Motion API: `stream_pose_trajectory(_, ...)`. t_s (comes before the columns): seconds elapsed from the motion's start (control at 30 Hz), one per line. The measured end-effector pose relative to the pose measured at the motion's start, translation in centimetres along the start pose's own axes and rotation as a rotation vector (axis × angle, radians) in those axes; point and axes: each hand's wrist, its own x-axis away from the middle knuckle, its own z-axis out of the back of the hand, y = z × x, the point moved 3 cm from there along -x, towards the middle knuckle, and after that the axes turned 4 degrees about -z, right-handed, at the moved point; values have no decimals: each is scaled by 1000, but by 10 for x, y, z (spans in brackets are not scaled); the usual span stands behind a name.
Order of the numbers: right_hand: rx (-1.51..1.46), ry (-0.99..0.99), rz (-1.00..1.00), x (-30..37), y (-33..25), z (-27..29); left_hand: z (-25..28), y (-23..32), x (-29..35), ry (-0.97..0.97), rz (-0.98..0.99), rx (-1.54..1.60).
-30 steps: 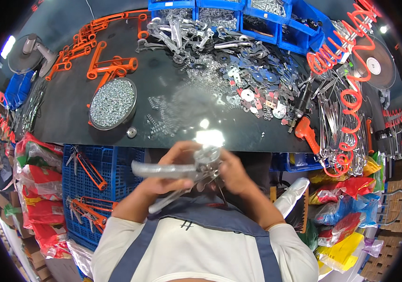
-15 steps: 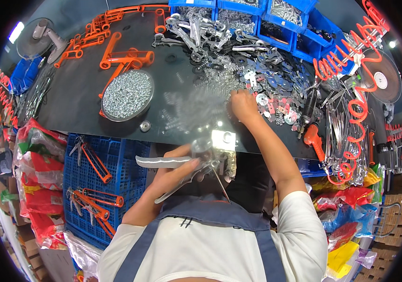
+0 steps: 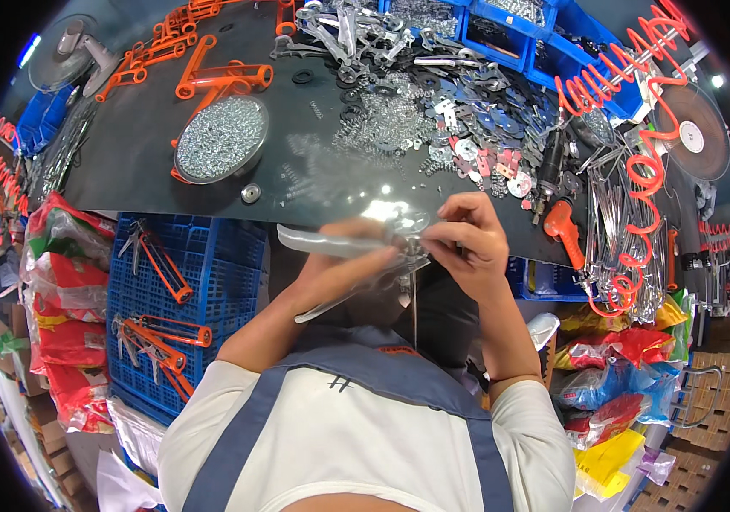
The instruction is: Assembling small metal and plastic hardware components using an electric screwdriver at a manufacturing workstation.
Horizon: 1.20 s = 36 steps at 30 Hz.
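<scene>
My left hand (image 3: 350, 256) is closed around the long, flat, shiny steel handle piece (image 3: 331, 246), fingers curled over its upper bar so the bare end sticks out to my left; a second thin metal bar (image 3: 339, 299) slants down below my wrist, and whether it belongs to the same piece I cannot tell. My right hand (image 3: 467, 243) is pinched nearly shut at the fingertips on a small metal part (image 3: 414, 247) right at the end of that handle — the two hands meet there, touching, just in front of the near edge of the black worktable (image 3: 126, 171). The part itself is too small and glary to make out.

On the table beyond my hands lie a heap of small silver springs and flat washers (image 3: 399, 119) and a round dish full of silver screws (image 3: 220, 138). An orange-handled power tool (image 3: 563, 226) lies to my right. Below the table on my left stands a blue plastic crate (image 3: 211, 282) holding orange-handled tools (image 3: 160, 337).
</scene>
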Motion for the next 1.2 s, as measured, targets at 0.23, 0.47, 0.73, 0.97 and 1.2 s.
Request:
stream_pose_trajectory(0.23, -182, -180, -55, 16, 20, 2, -15, 9, 5, -52, -125, -77)
stream_pose_trajectory(0.47, -851, 163, -403, 30, 23, -19, -12, 3, 1, -74, -215, -148)
stream_pose_trajectory(0.73, -915, -274, -771, 51, 26, -36, -7, -2, 5, -188, -388, -324)
stream_pose_trajectory(0.97, -410, -57, -651, 8, 57, -10, 4, -27, 16, -143, -427, -316)
stream_pose_trajectory(1.2, 924, -166, -170, -54, 168, -53, 8, -48, 27, -100, 17, -76)
